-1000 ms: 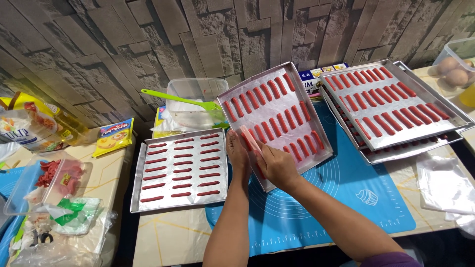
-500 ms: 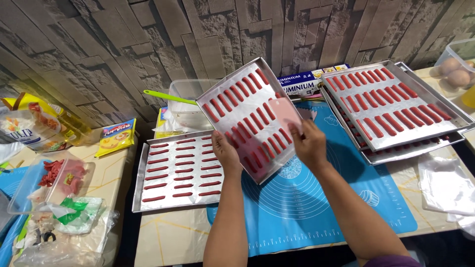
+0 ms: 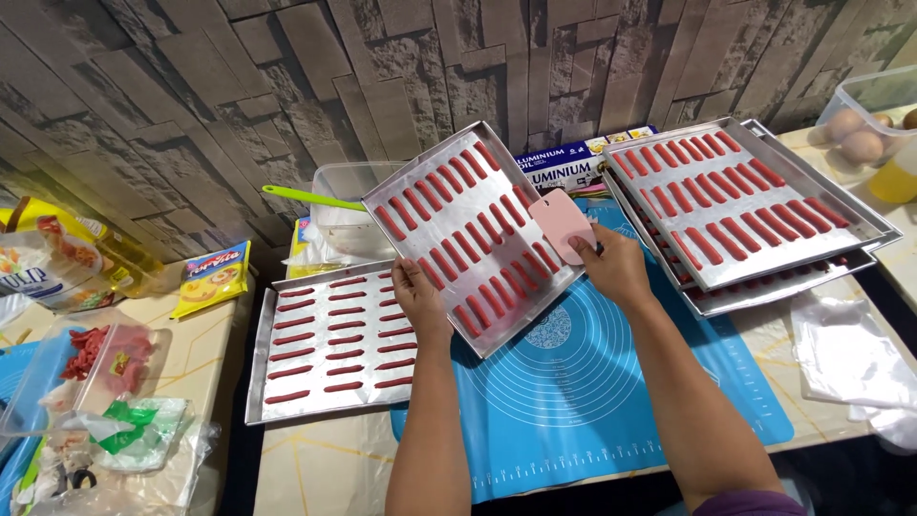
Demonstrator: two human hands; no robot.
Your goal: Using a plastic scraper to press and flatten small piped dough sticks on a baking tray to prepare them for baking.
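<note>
At far left a clear tub [image 3: 105, 368] holds red strips. Next, a flat tray [image 3: 330, 341] on the table carries rows of thin red sticks. My left hand [image 3: 417, 298] has its fingers closed over the near edge of the tilted tray [image 3: 468, 234], which I hold lifted above the blue mat [image 3: 592, 382]; my right hand [image 3: 611, 266] grips its other edge, pinching a pink scraper [image 3: 562, 223] against it. At this tilt I judge the sticks could slide and smear. Behind sits a clear box [image 3: 358, 205]. Right, stacked trays [image 3: 740, 205] hold more sticks; a tub [image 3: 874, 115] holds eggs.
</note>
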